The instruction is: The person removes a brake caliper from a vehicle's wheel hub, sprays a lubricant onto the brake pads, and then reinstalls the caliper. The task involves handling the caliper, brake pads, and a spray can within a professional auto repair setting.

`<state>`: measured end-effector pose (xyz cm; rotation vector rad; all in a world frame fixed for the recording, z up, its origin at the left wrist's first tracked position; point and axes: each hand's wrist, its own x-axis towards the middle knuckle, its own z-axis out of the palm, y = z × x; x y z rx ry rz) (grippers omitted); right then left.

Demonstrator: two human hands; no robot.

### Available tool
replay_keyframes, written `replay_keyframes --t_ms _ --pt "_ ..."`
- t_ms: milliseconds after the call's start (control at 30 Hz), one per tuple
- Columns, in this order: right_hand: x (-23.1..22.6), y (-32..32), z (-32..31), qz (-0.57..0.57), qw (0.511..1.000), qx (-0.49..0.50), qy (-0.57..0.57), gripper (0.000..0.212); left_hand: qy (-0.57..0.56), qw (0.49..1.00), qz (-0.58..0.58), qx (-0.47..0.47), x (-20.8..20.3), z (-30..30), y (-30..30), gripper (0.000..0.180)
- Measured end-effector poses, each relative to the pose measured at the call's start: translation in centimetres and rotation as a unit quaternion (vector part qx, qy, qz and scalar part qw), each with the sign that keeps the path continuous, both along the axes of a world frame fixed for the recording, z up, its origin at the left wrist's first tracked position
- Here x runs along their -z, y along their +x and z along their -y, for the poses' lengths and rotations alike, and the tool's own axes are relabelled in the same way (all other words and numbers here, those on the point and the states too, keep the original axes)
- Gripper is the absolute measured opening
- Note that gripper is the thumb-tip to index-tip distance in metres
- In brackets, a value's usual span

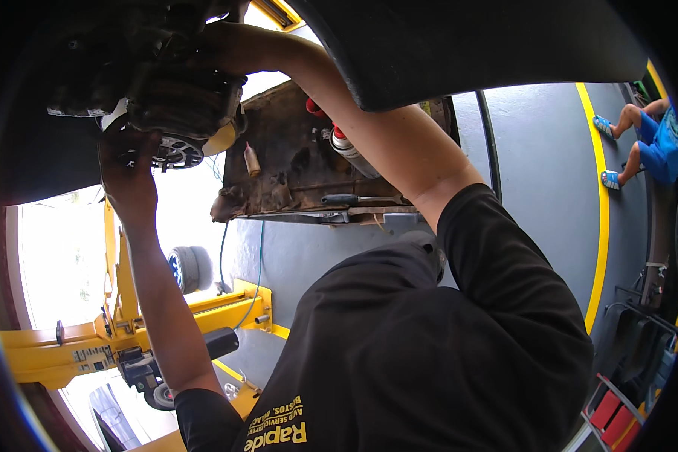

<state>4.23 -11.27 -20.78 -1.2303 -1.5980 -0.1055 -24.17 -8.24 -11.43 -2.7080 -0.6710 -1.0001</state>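
Dark vehicle parts hang overhead at the upper left. Among them is a round metal part with a slotted ring on its lower side. My left hand is raised to the left of that ring, its fingers closed against the part in deep shadow. Bent across the top of the view, my right arm reaches in above the same part. My right hand is mostly lost in the dark there, and its fingers are hidden.
Below stands a stained brown work tray with a small bottle, a spray can and a dark-handled tool. A black panel hangs above my right arm. A yellow lift, wheel and seated person are farther off.
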Motion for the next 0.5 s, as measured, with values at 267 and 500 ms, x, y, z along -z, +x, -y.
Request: replay_keyframes --t_ms 267,500 --pt "1.0 -2.3 -3.0 0.162 0.953 0.239 0.087 0.025 -0.003 0.998 0.046 0.033 0.7 -2.9 0.2 0.045" --pt "0.8 -2.4 -0.4 0.062 0.984 0.155 0.063 0.025 -0.055 0.992 0.098 0.053 1.4 -2.3 0.6 0.046"
